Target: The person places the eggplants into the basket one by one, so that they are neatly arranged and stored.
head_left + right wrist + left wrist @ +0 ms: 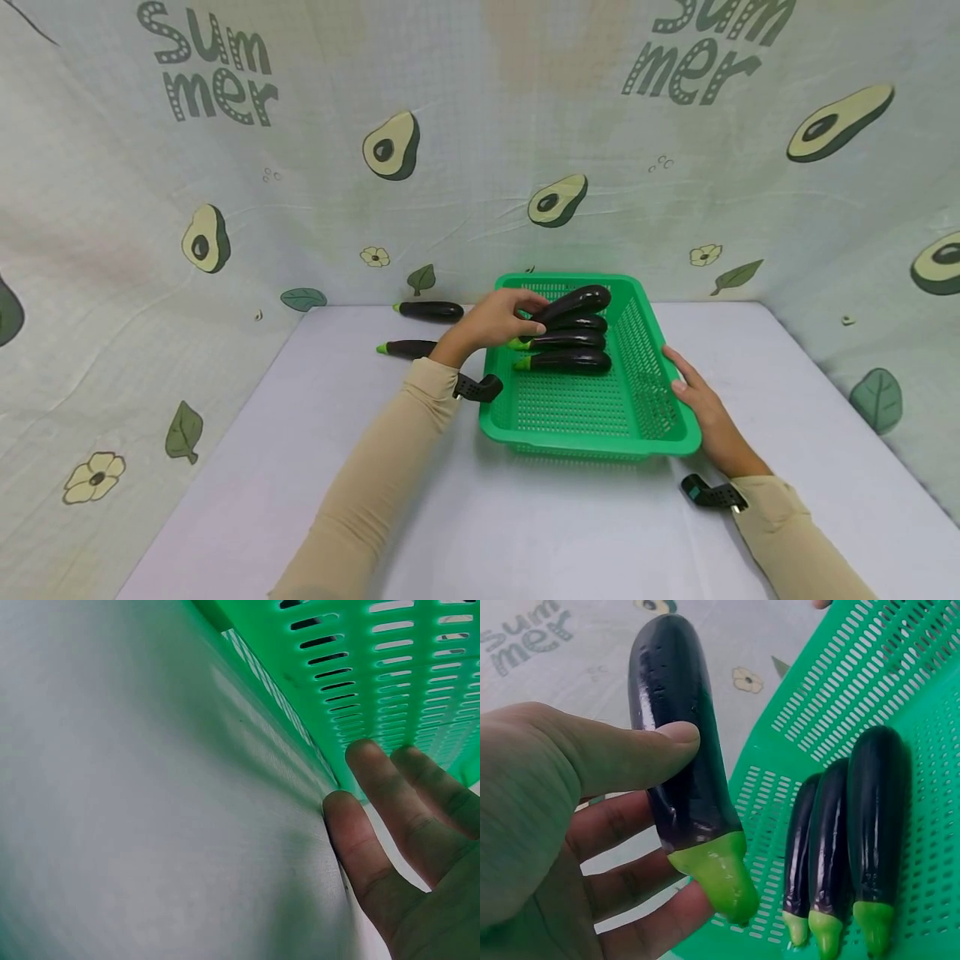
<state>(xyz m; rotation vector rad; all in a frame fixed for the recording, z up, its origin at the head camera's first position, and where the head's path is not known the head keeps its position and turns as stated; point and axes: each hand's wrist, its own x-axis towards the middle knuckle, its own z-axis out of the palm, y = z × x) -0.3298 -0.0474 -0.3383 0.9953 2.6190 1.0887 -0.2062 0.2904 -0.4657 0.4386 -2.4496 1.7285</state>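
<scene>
My left hand (498, 318) grips a dark purple eggplant (671, 720), its thumb across the skin and fingers behind, near the green stem end. In the head view this eggplant is above the far part of a green plastic basket (577, 446). Three more eggplants lie side by side in the basket, the nearest eggplant (573, 361) with its green stem end to the left. At the basket's right side, my right hand (708, 412) holds the rim, thumb on top. The right wrist view shows its fingers (364, 840) extended along the outside of the slotted wall.
Two eggplants lie on the white table (300, 467) left of the basket: a far eggplant (431, 312) and a nearer eggplant (405, 348), partly hidden by my left arm. A printed cloth (465, 225) hangs behind and along the sides. Dark bands circle both wrists.
</scene>
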